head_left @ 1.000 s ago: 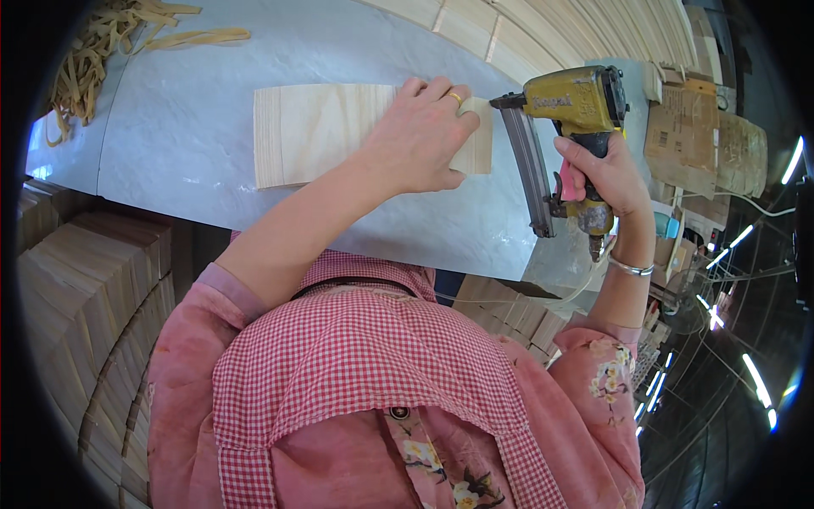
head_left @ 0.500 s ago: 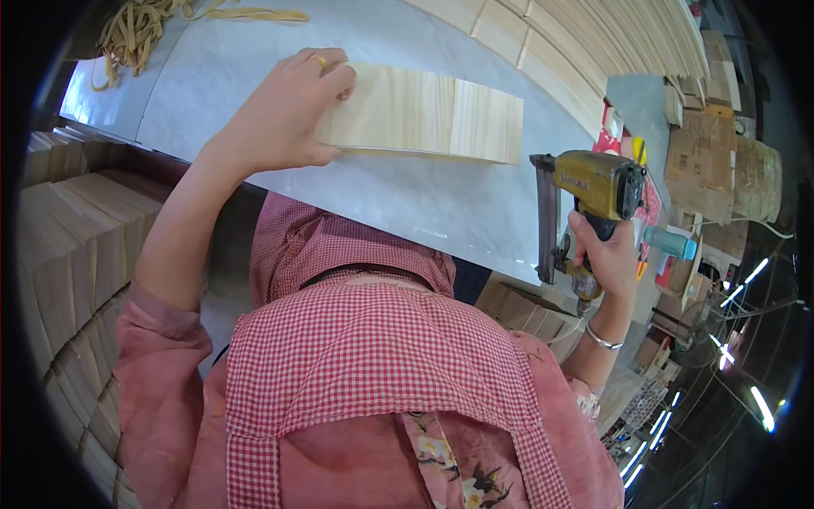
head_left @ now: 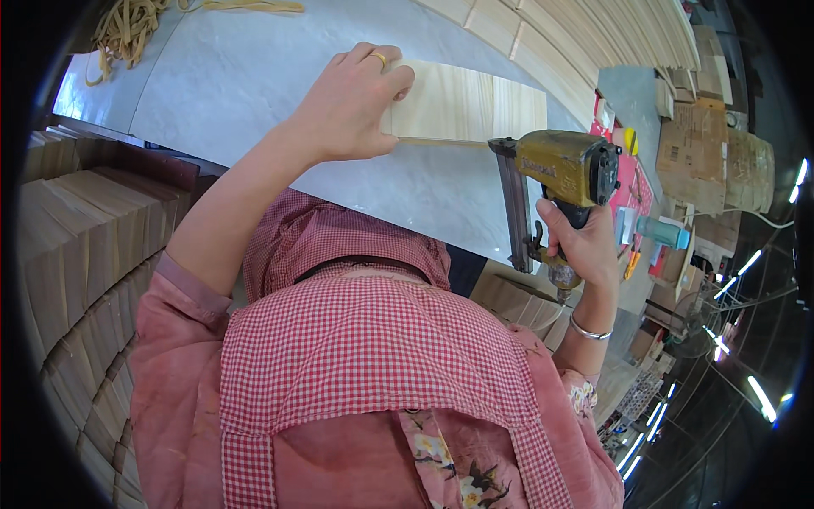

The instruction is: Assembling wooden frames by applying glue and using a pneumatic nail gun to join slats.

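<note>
A pale wooden panel (head_left: 475,106) lies on the grey table (head_left: 280,93). My left hand (head_left: 352,106), with a ring on one finger, presses on the panel's left end and holds it. My right hand (head_left: 581,246) grips the handle of a yellow-brown nail gun (head_left: 564,174). The gun's nose sits right at the panel's near edge, where a thin wooden strip (head_left: 441,142) runs along it.
Stacks of thin wooden boards (head_left: 76,246) stand to the left, below the table edge. More boards (head_left: 585,34) lie along the far side. A tangle of tan strips (head_left: 127,25) sits at the table's far left. Cardboard boxes (head_left: 712,161) and a bottle (head_left: 661,231) stand to the right.
The panel has shifted right along the table with my left hand on it. The nail gun has come up from the table's near edge to the panel's near edge.
</note>
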The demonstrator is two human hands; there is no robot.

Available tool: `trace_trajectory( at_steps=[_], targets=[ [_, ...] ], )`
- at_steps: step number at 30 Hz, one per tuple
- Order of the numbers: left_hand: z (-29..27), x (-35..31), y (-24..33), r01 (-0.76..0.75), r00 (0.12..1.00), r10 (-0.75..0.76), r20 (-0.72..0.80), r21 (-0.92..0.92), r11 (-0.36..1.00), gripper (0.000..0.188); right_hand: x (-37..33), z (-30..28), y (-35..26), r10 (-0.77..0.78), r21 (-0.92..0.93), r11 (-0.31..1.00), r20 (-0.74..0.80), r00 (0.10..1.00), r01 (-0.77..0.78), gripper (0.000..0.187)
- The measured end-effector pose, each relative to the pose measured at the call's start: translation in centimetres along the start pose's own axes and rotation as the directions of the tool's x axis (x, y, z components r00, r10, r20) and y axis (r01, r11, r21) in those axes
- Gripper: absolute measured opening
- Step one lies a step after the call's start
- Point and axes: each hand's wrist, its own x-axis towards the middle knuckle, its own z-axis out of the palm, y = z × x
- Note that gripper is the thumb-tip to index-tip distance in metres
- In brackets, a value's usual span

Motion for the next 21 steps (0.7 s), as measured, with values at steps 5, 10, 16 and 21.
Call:
trace_trajectory(
  at_steps=[5,10,16,21],
  targets=[
    [-0.1,0.3,-0.2,0.036,0.999,-0.033,0.04,-0.077,0.996,0.048,0.4,0.3,0.0,0.014,0.001,1.0,0.014,1.0,-0.014,0.026],
    [0.1,0.3,-0.3,0.044,0.999,-0.042,0.014,-0.13,0.991,0.045,0.1,0.7,-0.4,0.076,0.025,0.997,-0.009,0.997,-0.075,0.026],
    [0.2,0.0,-0.8,0.022,1.0,-0.024,-0.016,-0.128,0.991,0.046,0.0,0.9,-1.5,0.069,-0.072,0.995,-0.03,0.997,-0.071,0.026],
    [-0.2,-1.0,-1.8,-0.014,1.0,0.01,-0.026,-0.173,0.985,0.049,-0.5,1.3,-2.5,0.007,-0.058,0.998,-0.026,1.0,-0.008,0.026]
  ],
)
